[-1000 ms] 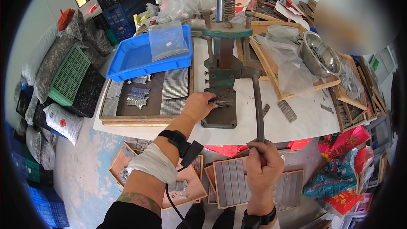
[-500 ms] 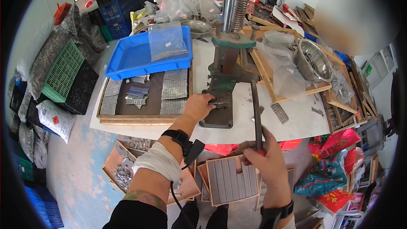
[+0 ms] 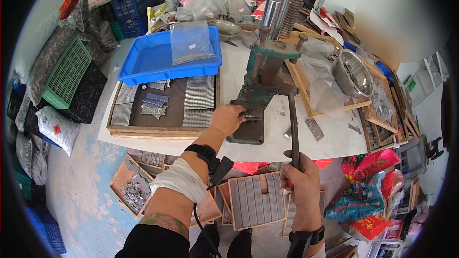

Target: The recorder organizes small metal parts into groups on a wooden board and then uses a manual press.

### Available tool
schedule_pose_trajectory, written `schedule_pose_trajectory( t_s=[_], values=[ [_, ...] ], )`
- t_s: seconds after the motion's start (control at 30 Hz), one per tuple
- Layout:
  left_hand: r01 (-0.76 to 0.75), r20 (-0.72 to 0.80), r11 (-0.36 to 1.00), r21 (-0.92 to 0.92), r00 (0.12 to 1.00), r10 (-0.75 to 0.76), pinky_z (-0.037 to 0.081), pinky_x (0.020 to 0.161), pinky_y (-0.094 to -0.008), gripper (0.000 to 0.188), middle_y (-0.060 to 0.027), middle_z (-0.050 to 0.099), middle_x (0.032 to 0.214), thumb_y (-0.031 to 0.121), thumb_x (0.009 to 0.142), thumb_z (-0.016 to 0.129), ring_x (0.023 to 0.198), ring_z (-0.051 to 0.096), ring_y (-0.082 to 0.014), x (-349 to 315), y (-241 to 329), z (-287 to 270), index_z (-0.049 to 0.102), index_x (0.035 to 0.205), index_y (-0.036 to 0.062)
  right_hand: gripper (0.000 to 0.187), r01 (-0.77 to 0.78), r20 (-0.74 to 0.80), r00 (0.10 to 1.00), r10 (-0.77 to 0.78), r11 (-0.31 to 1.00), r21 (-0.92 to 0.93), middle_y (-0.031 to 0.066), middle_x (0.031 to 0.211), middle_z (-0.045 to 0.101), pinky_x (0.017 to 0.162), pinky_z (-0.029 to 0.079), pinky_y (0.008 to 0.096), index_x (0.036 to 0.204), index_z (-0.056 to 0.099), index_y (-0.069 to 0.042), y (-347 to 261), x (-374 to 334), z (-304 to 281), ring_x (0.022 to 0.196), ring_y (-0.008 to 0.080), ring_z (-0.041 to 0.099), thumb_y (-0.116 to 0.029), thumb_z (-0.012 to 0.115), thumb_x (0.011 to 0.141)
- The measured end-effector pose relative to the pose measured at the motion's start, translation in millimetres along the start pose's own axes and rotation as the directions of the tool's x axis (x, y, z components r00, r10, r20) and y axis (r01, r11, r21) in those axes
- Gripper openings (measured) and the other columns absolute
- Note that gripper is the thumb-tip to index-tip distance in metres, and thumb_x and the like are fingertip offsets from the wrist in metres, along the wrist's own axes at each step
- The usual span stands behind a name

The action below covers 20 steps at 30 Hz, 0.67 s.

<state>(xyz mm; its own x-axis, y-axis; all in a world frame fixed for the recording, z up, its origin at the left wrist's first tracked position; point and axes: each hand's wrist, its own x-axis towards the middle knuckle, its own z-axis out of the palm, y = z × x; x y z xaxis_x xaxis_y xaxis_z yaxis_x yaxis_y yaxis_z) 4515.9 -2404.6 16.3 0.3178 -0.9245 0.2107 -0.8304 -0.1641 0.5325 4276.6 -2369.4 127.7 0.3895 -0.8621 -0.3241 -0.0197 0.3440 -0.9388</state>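
Note:
A green hand press (image 3: pixel 260 86) stands on the white-covered table, a tall spring (image 3: pixel 290 9) and a shiny steel cylinder (image 3: pixel 271 12) at its top. My left hand (image 3: pixel 228 120) is closed in a pinch at the press's lower front. Its fingertips touch a small metal cylindrical piece (image 3: pixel 251 116) above the base plate; what lies between them is hidden. Around the lower end of the press lever (image 3: pixel 293 124) my right hand (image 3: pixel 302 181) is wrapped, near a red grip. Left of the press, a wooden tray (image 3: pixel 158 133) carries rows of ridged metal strips (image 3: pixel 200 94).
A blue plastic tray (image 3: pixel 129 69) overlaps the wooden tray, with a clear bag (image 3: pixel 191 43) on it. A steel bowl (image 3: pixel 356 74) sits in a wooden frame at right. Below the table edge are a box of grey bars (image 3: pixel 256 200) and a box of loose metal parts (image 3: pixel 125 174).
The view has shifted, so the press appears to lean further right. My right hand's hold on the lever looks slightly changed, the fingers closer round it. My left hand stays at the press.

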Motion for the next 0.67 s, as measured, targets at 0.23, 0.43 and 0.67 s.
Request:
schedule_pose_trajectory(
  t_s=[0.23, 0.43, 0.67],
  values=[
    [-0.007, -0.009, 1.0, 0.007, 1.0, 0.007, 0.047, 0.069, -0.0376, 0.028, -0.0151, 0.062, 0.076, 0.022, 0.067, 0.069, 0.073, 0.059, -0.0311, 0, 0, 2, 0.066, 0.09, 0.0076, 0.038, -0.016, -0.004, 1.0, 0.016, 1.0, -0.012, 0.0076, 0.061, 0.053, 0.037, 0.034, 0.0208, 0.109, 0.046, 0.009, -6, -1, 1, 0.044, 0.0098, 0.048, -0.002, 0.055, 0.074],
    [-0.022, -0.017, 0.999, 0.027, 1.0, 0.022, 0.047, 0.068, -0.0376, 0.028, -0.0156, 0.062, 0.075, 0.023, 0.067, 0.069, 0.072, 0.059, -0.0314, 1, -1, 1, 0.066, 0.09, 0.0078, 0.042, -0.002, 0.019, 1.0, 0.003, 1.0, -0.03, 0.0069, 0.061, 0.052, 0.037, 0.034, 0.0202, 0.113, 0.043, 0.01, -8, 1, -1, 0.044, 0.0094, 0.048, -0.001, 0.055, 0.074],
    [0.021, 0.027, 0.998, 0.052, 0.999, -0.023, 0.046, 0.073, -0.0367, 0.029, -0.0148, 0.063, 0.08, 0.023, 0.068, 0.068, 0.078, 0.059, -0.0303, 1, 1, 0, 0.066, 0.093, 0.0085, 0.045, 0.019, 0.026, 0.999, -0.019, 1.0, -0.025, 0.0067, 0.062, 0.053, 0.038, 0.035, 0.0195, 0.116, 0.042, 0.009, 2, 2, -2, 0.045, 0.01, 0.049, -0.002, 0.055, 0.074]
  ],
)
